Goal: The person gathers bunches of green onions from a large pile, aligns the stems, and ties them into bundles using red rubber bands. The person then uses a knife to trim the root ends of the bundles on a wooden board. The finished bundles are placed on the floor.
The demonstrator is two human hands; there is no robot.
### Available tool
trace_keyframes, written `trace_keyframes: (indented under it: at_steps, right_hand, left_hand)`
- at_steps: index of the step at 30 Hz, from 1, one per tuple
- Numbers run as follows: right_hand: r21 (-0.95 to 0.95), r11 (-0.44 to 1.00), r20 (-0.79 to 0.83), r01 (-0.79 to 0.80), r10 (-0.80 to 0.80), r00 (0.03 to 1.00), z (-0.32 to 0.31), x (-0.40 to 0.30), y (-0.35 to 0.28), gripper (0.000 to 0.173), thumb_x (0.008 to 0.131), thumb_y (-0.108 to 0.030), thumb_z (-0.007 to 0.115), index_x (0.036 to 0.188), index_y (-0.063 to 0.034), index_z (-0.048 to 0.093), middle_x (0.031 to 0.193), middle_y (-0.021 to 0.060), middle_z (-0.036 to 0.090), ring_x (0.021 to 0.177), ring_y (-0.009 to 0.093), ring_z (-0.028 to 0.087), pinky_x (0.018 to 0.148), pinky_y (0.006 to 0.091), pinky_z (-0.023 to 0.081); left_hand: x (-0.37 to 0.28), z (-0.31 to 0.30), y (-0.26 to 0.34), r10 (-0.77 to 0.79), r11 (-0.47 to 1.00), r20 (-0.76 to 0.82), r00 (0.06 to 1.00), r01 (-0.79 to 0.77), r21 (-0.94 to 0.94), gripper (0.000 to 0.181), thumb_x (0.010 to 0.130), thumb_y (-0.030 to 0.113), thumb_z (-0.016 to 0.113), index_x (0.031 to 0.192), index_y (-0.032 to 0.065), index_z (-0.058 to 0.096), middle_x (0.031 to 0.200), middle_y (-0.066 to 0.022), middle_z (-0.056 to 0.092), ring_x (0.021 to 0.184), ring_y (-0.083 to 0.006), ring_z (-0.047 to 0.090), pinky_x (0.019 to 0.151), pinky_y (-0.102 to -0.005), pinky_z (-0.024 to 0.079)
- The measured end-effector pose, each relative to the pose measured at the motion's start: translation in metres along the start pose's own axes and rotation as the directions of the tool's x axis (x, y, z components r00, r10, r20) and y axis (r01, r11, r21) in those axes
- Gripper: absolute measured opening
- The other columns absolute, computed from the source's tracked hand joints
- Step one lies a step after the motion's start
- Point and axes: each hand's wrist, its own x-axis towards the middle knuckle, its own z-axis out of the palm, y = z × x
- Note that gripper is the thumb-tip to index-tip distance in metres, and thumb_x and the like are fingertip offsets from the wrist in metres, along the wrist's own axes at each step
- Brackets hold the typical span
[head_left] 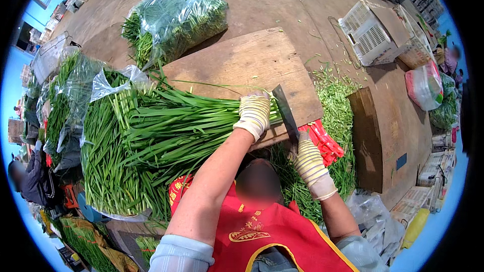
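Observation:
My left hand (255, 112), in a striped work glove, grips a bunch of garlic chives (189, 117) near its stem ends. The bunch lies across a wooden board (249, 60), its green leaves spreading left. In my right hand (310, 158), also gloved, is a wide-bladed cleaver (286, 111). Its blade stands on edge just right of the cut stem ends. One loose chive leaf (215, 83) stretches over the board above the bunch. Red plastic strips (323, 141) lie beside the board's right edge, close to my right hand.
Chopped stem ends (336, 98) cover the floor right of the board. More chives (113, 151) fill a plastic bag at left. A wrapped chive bundle (177, 22) stands beyond the board. White crates (366, 34) are at upper right. A co-worker (32, 181) is at far left.

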Motion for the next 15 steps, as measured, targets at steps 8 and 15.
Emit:
trace_keyframes:
  at_steps: [8, 15]
  right_hand:
    - [0.142, 0.985, -0.081, 0.103, -0.092, 0.992, 0.045, 0.039, 0.015, 0.030, 0.090, -0.007, 0.039, 0.115, 0.0052, 0.047, 0.101, 0.0332, 0.058, 0.095, 0.046, 0.057, 0.080, 0.0512, 0.046]
    - [0.374, 0.910, 0.093, -0.181, 0.158, 0.983, 0.026, 0.049, -0.022, 0.022, 0.092, -0.009, 0.040, 0.107, 0.0015, 0.051, 0.097, 0.0336, 0.057, 0.094, 0.048, 0.056, 0.077, 0.0511, 0.045]
  left_hand:
    - [0.006, 0.010, 0.001, 0.026, 0.999, -0.026, 0.999, -0.027, -0.044, 0.063, 0.060, 0.026, 0.078, 0.114, 0.0029, 0.054, 0.107, -0.0162, 0.062, 0.101, -0.0287, 0.063, 0.083, -0.0407, 0.051]
    - [0.010, 0.020, -0.003, 0.043, 0.998, -0.115, 0.992, -0.047, -0.031, 0.061, 0.062, 0.025, 0.077, 0.114, 0.0048, 0.053, 0.104, -0.0154, 0.064, 0.098, -0.0287, 0.064, 0.083, -0.0402, 0.051]
